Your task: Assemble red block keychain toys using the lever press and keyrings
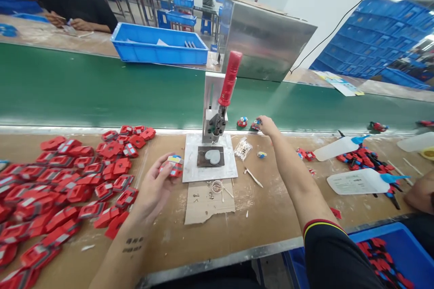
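Note:
My left hand is closed around a small red plastic toy part with a blue, yellow and grey top, left of the press. My right hand reaches to the green belt's near edge, its fingers around a similar red and blue toy part. Another such toy part stands just left of it on the belt. Between my hands is a toggle press with a red handle, raised upright. On its white base plate lies a dark block with a grey heart-shaped pad.
Many red parts cover the table's left side. Cotton swabs, a small grey and blue piece and white bottles lie to the right. Across the belt are a blue bin and a co-worker.

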Action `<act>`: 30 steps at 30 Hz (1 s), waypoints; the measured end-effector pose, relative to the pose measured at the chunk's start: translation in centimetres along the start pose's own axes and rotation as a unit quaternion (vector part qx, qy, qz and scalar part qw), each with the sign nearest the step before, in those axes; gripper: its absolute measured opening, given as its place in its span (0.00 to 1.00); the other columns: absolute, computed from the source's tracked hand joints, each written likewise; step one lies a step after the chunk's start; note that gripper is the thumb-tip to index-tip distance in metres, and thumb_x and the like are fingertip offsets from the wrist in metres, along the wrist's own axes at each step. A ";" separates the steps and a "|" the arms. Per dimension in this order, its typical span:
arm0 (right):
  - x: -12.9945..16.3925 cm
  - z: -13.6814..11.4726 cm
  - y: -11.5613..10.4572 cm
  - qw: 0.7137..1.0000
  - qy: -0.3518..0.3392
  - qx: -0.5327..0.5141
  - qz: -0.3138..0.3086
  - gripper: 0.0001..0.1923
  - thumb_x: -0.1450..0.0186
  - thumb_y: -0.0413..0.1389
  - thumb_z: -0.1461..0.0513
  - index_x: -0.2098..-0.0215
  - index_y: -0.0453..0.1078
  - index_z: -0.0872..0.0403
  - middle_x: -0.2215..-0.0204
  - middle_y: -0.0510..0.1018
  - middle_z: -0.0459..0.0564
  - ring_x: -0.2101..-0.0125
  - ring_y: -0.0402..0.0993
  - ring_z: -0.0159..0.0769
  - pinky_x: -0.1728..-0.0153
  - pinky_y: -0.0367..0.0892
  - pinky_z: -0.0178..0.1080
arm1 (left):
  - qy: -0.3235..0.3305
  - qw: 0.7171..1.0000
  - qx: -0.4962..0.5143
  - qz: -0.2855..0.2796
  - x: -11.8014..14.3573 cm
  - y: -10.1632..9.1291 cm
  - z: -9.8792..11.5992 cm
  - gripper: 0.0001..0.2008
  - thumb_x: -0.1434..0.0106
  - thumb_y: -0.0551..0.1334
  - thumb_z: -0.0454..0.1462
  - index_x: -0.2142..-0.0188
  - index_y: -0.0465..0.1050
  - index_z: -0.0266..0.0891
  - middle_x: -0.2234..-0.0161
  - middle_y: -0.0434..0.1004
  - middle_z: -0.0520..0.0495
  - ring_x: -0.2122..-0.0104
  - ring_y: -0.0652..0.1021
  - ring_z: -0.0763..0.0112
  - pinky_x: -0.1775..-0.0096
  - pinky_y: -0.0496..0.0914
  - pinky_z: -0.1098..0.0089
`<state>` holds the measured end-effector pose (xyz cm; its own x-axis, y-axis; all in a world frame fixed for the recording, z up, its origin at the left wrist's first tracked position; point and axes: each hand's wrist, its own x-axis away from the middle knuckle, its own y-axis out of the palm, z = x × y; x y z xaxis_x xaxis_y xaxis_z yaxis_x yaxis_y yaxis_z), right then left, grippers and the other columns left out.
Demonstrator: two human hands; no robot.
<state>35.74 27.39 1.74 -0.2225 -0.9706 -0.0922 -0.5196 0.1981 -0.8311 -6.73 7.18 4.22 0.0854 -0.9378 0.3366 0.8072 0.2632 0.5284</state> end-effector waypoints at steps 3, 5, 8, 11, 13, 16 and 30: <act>0.4 0.4 -0.2 1.000 0.013 0.008 -0.009 0.20 0.44 0.63 0.70 0.53 0.76 0.57 0.58 0.82 0.56 0.60 0.75 0.39 0.47 0.71 0.41 | 0.011 0.999 0.010 0.039 -0.1 -0.2 0.0 0.33 0.69 0.87 0.43 0.63 0.80 0.40 0.69 0.84 0.52 0.72 0.80 0.76 0.72 0.75 0.80; 0.9 0.8 -1.3 1.000 0.021 0.005 0.012 0.26 0.42 0.61 0.70 0.45 0.73 0.60 0.52 0.81 0.60 0.62 0.75 0.37 0.47 0.72 0.42 | 0.017 0.998 0.020 0.052 -0.4 -0.2 -0.2 0.32 0.72 0.88 0.42 0.68 0.78 0.39 0.69 0.83 0.52 0.71 0.80 0.77 0.70 0.75 0.81; 2.0 0.5 -3.8 0.996 0.030 -0.004 0.083 0.31 0.35 0.56 0.67 0.34 0.62 0.63 0.39 0.72 0.69 0.58 0.77 0.38 0.44 0.72 0.44 | 0.019 0.998 0.037 0.054 -1.1 0.3 -0.9 0.32 0.71 0.87 0.44 0.67 0.78 0.39 0.69 0.82 0.53 0.69 0.81 0.74 0.67 0.77 0.78; 3.9 -1.9 -6.0 0.981 -0.044 -0.084 0.169 0.27 0.29 0.53 0.60 0.33 0.60 0.56 0.39 0.71 0.63 0.55 0.77 0.39 0.51 0.76 0.44 | 0.021 0.999 0.023 0.023 -1.9 1.1 -1.9 0.32 0.64 0.86 0.49 0.63 0.77 0.42 0.66 0.83 0.52 0.66 0.84 0.67 0.63 0.80 0.68; 5.8 -4.8 -6.4 0.952 -0.176 -0.172 0.182 0.21 0.28 0.55 0.54 0.38 0.65 0.48 0.43 0.74 0.56 0.56 0.78 0.39 0.59 0.77 0.42 | 0.039 0.999 -0.024 -0.013 -2.5 1.7 -2.4 0.31 0.59 0.84 0.49 0.59 0.76 0.42 0.65 0.82 0.52 0.66 0.84 0.66 0.62 0.80 0.66; 8.8 -10.8 -5.8 0.896 -0.354 -0.229 0.140 0.22 0.27 0.56 0.47 0.37 0.64 0.40 0.41 0.74 0.50 0.51 0.78 0.39 0.58 0.79 0.42 | 0.115 0.978 -0.164 -0.057 -3.5 2.2 -2.8 0.28 0.50 0.80 0.45 0.52 0.76 0.41 0.67 0.79 0.52 0.68 0.81 0.69 0.64 0.77 0.68; 10.8 -23.8 -4.3 0.842 -0.405 -0.353 0.045 0.33 0.32 0.59 0.37 0.37 0.62 0.41 0.55 0.82 0.46 0.54 0.81 0.39 0.56 0.81 0.42 | 0.296 0.796 -0.502 -0.165 -6.4 3.5 -3.3 0.16 0.37 0.69 0.35 0.49 0.76 0.40 0.57 0.84 0.43 0.61 0.80 0.61 0.55 0.74 0.60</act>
<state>15.89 19.31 17.38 0.2003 -0.6657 -0.7189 -0.9554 0.0297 -0.2938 -2.54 13.38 1.35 -0.2081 -0.9386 -0.2751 0.8773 -0.0547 -0.4769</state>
